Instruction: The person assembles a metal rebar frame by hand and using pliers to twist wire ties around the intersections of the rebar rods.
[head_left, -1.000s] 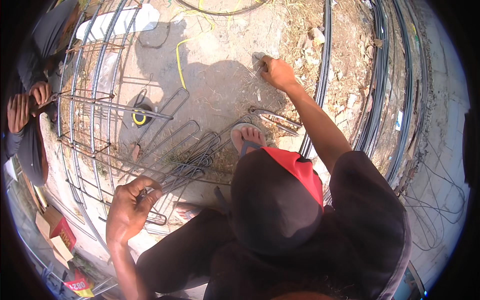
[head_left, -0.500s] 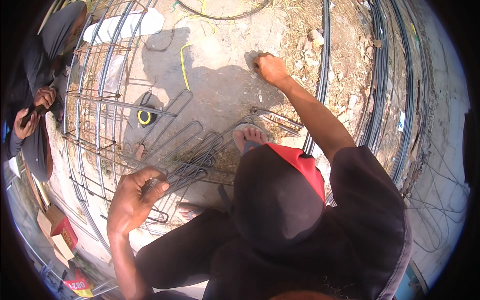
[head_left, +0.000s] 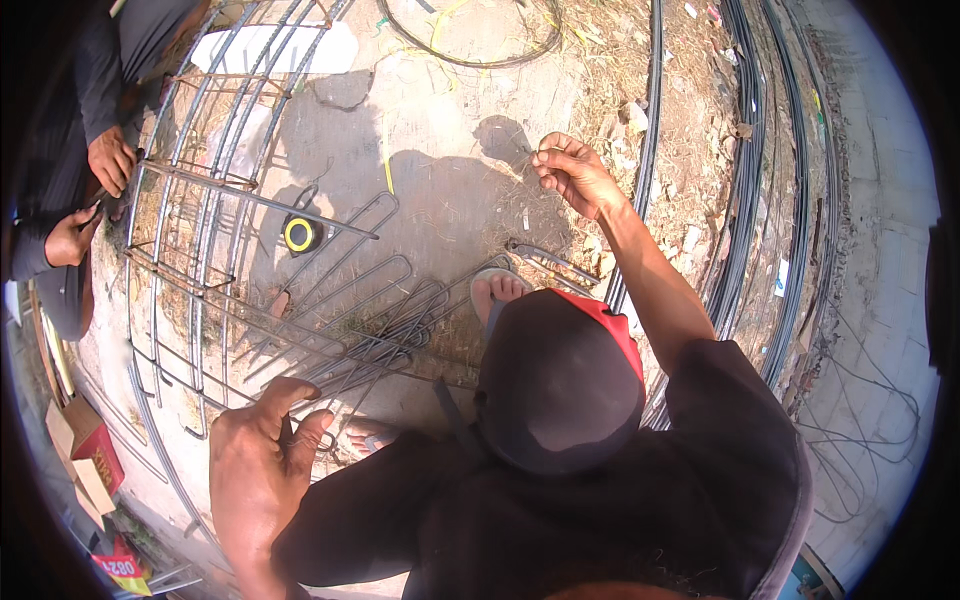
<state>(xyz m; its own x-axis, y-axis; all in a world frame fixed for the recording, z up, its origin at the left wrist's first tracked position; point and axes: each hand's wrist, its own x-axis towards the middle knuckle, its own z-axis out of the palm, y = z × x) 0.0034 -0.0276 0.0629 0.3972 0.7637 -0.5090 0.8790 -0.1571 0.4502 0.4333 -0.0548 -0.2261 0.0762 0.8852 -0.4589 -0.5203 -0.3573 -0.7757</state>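
Observation:
My left hand [head_left: 262, 455] is held low at the left, thumb and forefinger curved with a gap between them. Nothing shows in that gap; the other fingers are partly hidden. Beyond it lies a pile of bent steel bar stirrups [head_left: 385, 315] on the ground. My right hand [head_left: 572, 172] is raised at the upper middle, its fingertips pinched together. What the pinch holds, if anything, is too small to make out. Below it, a long-handled tool, seemingly pincers [head_left: 545, 258], lies near my sandalled foot [head_left: 498, 290].
A rebar cage [head_left: 205, 225] stands at the left. Beside it are a black and yellow tape measure [head_left: 299, 234] and another person's hands [head_left: 110, 160]. A wire coil [head_left: 480, 62] lies at the far side; long bar bundles [head_left: 750, 170] run along the right. A dark cap [head_left: 565, 390] covers the middle.
My right hand has come up from the ground, turned over and moved slightly right, fingers pinched. My left hand has dropped lower, thumb and forefinger spreading. The other person's hands have moved apart.

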